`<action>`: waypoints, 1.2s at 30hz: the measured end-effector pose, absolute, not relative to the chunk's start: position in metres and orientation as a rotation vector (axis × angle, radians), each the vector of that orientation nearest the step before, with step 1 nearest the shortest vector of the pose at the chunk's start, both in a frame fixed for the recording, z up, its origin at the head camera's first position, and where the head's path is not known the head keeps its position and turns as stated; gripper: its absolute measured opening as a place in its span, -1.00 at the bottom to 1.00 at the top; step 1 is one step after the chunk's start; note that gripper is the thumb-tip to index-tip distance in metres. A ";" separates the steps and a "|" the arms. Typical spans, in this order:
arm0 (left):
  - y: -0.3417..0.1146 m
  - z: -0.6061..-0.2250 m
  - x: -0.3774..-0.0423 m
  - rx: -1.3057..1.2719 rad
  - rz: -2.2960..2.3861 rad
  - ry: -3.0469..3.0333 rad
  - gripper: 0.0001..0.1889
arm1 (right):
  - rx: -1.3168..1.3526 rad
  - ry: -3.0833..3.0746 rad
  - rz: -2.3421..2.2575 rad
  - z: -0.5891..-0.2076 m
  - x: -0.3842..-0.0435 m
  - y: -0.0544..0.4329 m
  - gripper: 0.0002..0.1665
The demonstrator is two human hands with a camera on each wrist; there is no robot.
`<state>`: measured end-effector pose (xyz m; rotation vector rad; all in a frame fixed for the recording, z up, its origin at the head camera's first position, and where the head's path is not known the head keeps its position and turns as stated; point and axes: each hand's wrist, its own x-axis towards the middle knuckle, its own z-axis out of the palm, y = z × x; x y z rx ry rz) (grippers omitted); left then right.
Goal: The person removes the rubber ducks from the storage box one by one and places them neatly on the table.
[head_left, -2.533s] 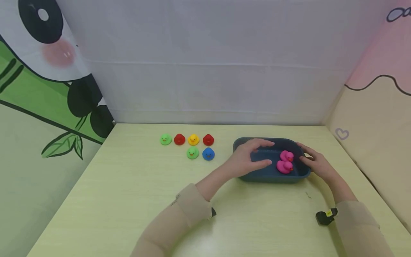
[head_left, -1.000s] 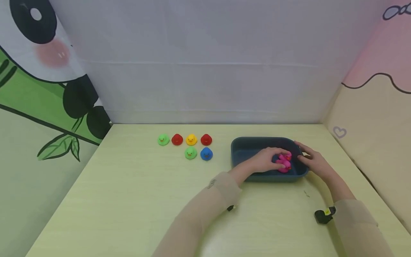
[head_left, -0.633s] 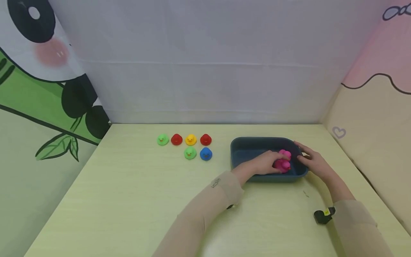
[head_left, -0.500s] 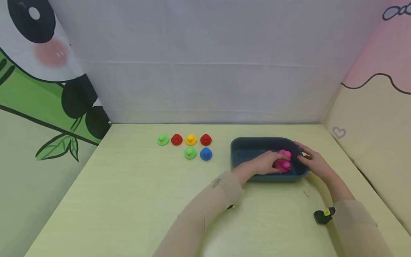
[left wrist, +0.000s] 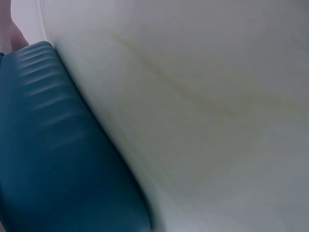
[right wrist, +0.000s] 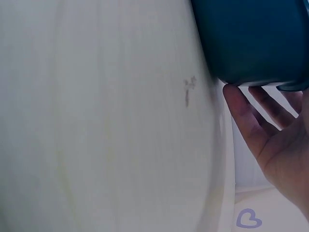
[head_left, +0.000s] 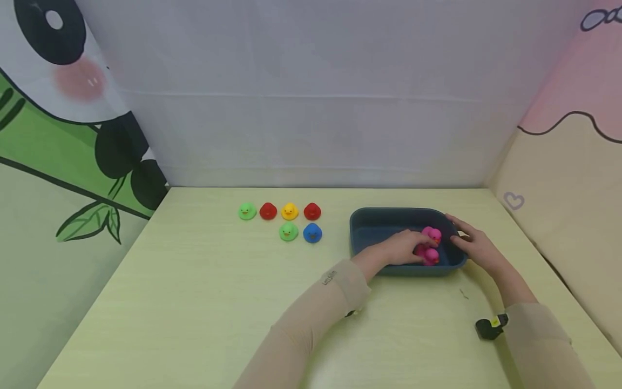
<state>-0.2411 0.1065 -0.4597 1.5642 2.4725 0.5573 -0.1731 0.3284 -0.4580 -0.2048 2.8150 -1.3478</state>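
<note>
In the head view, my left hand [head_left: 404, 247] reaches into the dark blue plastic bin [head_left: 364, 229], its index finger and thumb around the nearer pink rubber duck [head_left: 431, 256]. Part of that duck is hidden by the fingers. Just behind it sits a second pink duck [head_left: 433, 234]. My right hand [head_left: 478, 249] holds the bin's right end, thumb over the rim. Its fingertips [right wrist: 232, 92] meet the outer wall in the right wrist view. The left wrist view has the bin's ribbed side [left wrist: 63, 130], with the left hand's grasp out of sight.
Left of the bin, rubber ducks stand in two rows on the pale table [head_left: 194, 302]. Behind are a green duck [head_left: 247, 211], red ducks [head_left: 268, 211] and a yellow duck [head_left: 289, 211]. In front are another green duck [head_left: 289, 232] and a blue duck [head_left: 312, 233].
My left hand has moved right and down onto the pink ducks. Over the last half second the nearer duck has shifted slightly toward me, away from the other. The right hand stays on the bin.
</note>
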 end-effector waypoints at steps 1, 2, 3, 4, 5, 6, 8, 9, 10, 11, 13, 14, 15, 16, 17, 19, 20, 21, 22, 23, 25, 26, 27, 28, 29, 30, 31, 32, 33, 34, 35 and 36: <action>0.106 -0.460 -0.241 1.565 0.558 2.472 -0.54 | -0.205 2.817 -1.344 -0.458 -0.173 0.328 -0.32; 0.106 -0.460 -0.241 1.565 0.560 2.474 -0.56 | -0.204 2.817 -1.343 -0.458 -0.173 0.328 -0.32; 0.106 -0.460 -0.241 1.565 0.559 2.478 -0.57 | -0.204 2.818 -1.340 -0.458 -0.174 0.328 -0.32; 0.105 -0.460 -0.241 1.562 0.559 2.481 -0.58 | -0.202 2.818 -1.340 -0.458 -0.174 0.328 -0.32; 0.105 -0.460 -0.241 1.560 0.557 2.486 -0.59 | -0.200 2.817 -1.340 -0.458 -0.174 0.328 -0.32; 0.105 -0.459 -0.241 1.555 0.558 2.490 -0.60 | -0.200 2.814 -1.343 -0.458 -0.174 0.328 -0.32; 0.104 -0.459 -0.241 1.537 0.552 2.504 -0.62 | -0.200 2.810 -1.349 -0.459 -0.174 0.328 -0.33; 0.103 -0.459 -0.240 1.528 0.549 2.512 -0.62 | -0.199 2.810 -1.349 -0.459 -0.174 0.327 -0.33; 0.103 -0.458 -0.240 1.519 0.545 2.519 -0.63 | -0.198 2.810 -1.348 -0.459 -0.175 0.327 -0.33; 0.102 -0.457 -0.239 1.512 0.545 2.525 -0.64 | -0.197 2.809 -1.348 -0.459 -0.175 0.327 -0.33; 0.101 -0.456 -0.238 1.501 0.538 2.537 -0.65 | -0.195 2.815 -1.338 -0.459 -0.175 0.327 -0.33; 0.100 -0.455 -0.237 1.498 0.538 2.541 -0.65 | -0.195 2.820 -1.331 -0.459 -0.174 0.327 -0.33; 0.100 -0.455 -0.237 1.495 0.536 2.545 -0.65 | -0.194 2.821 -1.329 -0.459 -0.174 0.327 -0.33; 0.099 -0.455 -0.237 1.494 0.536 2.548 -0.65 | -0.193 2.823 -1.327 -0.459 -0.174 0.327 -0.33; 0.099 -0.454 -0.236 1.495 0.538 2.550 -0.65 | -0.193 2.821 -1.329 -0.459 -0.174 0.326 -0.33; 0.098 -0.454 -0.236 1.502 0.545 2.554 -0.66 | -0.194 2.821 -1.332 -0.459 -0.174 0.326 -0.33; 0.097 -0.454 -0.236 1.505 0.550 2.554 -0.67 | -0.193 2.820 -1.334 -0.459 -0.174 0.325 -0.33; 0.097 -0.454 -0.236 1.509 0.554 2.553 -0.67 | -0.195 2.819 -1.336 -0.459 -0.174 0.325 -0.33; 0.096 -0.454 -0.236 1.516 0.560 2.553 -0.68 | -0.195 2.819 -1.335 -0.459 -0.174 0.325 -0.33; 0.096 -0.454 -0.236 1.523 0.566 2.554 -0.68 | -0.196 2.818 -1.334 -0.459 -0.174 0.325 -0.33; 0.096 -0.455 -0.237 1.530 0.581 2.557 -0.68 | -0.198 2.822 -1.329 -0.459 -0.173 0.326 -0.33; 0.096 -0.456 -0.238 1.532 0.588 2.559 -0.68 | -0.195 2.823 -1.326 -0.459 -0.173 0.326 -0.34; 0.096 -0.456 -0.238 1.533 0.602 2.559 -0.68 | -0.195 2.823 -1.323 -0.459 -0.173 0.326 -0.33; 0.096 -0.456 -0.239 1.529 0.621 2.558 -0.68 | -0.192 2.824 -1.320 -0.459 -0.173 0.326 -0.33; 0.095 -0.456 -0.239 1.524 0.640 2.557 -0.68 | -0.190 2.825 -1.319 -0.459 -0.173 0.326 -0.33; 0.095 -0.455 -0.240 1.516 0.660 2.557 -0.68 | -0.189 2.827 -1.318 -0.459 -0.172 0.326 -0.33; 0.094 -0.455 -0.240 1.508 0.680 2.557 -0.69 | -0.192 2.830 -1.315 -0.458 -0.172 0.326 -0.33; 0.093 -0.453 -0.240 1.499 0.694 2.559 -0.69 | -0.191 2.831 -1.318 -0.458 -0.172 0.325 -0.33; 0.092 -0.452 -0.240 1.488 0.707 2.562 -0.70 | -0.193 2.834 -1.318 -0.458 -0.172 0.325 -0.33; 0.091 -0.451 -0.240 1.479 0.715 2.569 -0.70 | -0.195 2.838 -1.321 -0.458 -0.172 0.325 -0.34; 0.090 -0.449 -0.240 1.467 0.718 2.578 -0.70 | -0.197 2.839 -1.324 -0.458 -0.173 0.325 -0.34; 0.088 -0.447 -0.240 1.456 0.725 2.586 -0.70 | -0.201 2.842 -1.327 -0.458 -0.173 0.324 -0.34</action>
